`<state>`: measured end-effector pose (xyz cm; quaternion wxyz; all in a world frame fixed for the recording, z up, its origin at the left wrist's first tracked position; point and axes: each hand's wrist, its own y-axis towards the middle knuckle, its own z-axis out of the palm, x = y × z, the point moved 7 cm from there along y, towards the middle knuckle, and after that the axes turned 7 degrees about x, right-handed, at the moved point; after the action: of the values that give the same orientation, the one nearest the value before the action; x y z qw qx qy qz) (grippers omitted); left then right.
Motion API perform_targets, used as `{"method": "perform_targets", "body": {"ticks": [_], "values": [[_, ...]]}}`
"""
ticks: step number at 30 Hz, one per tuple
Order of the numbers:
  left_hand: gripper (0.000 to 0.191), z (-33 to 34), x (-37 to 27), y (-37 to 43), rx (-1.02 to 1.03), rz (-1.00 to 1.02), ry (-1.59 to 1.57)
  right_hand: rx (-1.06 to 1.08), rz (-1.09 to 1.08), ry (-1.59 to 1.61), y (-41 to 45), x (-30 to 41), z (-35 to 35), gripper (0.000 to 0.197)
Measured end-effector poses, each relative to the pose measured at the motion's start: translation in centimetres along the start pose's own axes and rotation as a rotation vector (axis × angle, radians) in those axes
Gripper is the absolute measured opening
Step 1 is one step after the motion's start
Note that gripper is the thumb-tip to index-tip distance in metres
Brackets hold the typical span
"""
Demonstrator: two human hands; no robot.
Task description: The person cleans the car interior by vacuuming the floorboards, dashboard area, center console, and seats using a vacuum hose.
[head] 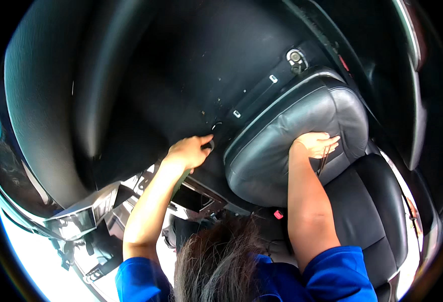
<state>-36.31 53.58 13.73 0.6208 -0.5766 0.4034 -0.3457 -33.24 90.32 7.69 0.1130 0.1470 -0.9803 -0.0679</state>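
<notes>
My left hand [190, 153] is low over the black carpeted footwell [191, 98], its fingers curled and the index finger stretched forward. A small pale grey curved piece [211, 145] shows at the finger and thumb; whether it is gripped I cannot tell. On the black leather seat cushion [282, 128] lies my right hand [316, 144], its fingers bunched together. A thin brown cord [323, 162] hangs from those fingers toward the backrest [361, 196]. Light crumbs [218, 100] are scattered over the carpet in front of the seat.
Metal-ended seat rail fittings [236, 114] and a round bolt-like fitting [295, 57] line the floor beside the cushion. A red seat-belt buckle button [278, 214] sits by its inner side. The dashboard [44, 94] curves along the left; the door [391, 87] borders the right.
</notes>
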Motion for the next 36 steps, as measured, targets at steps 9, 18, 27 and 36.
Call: {"method": "perform_targets", "body": {"ticks": [9,18,27,36], "values": [[0.050,-9.7,-18.4,-3.2,-0.132,0.419,-0.497,0.075,-0.081,0.046,0.5,0.8,-0.6,0.053],[0.029,-12.4,-41.2,15.9,0.284,0.232,-0.188,0.150,0.036,0.081,1.6,-0.3,-0.7,0.060],[0.028,-17.8,-38.6,20.5,0.052,0.184,-0.298,0.238,0.011,0.126,0.8,1.1,-0.7,0.063],[0.031,-16.0,-36.9,18.3,0.005,0.356,-0.356,0.231,0.004,0.153,1.0,1.3,-0.9,0.063]]}}
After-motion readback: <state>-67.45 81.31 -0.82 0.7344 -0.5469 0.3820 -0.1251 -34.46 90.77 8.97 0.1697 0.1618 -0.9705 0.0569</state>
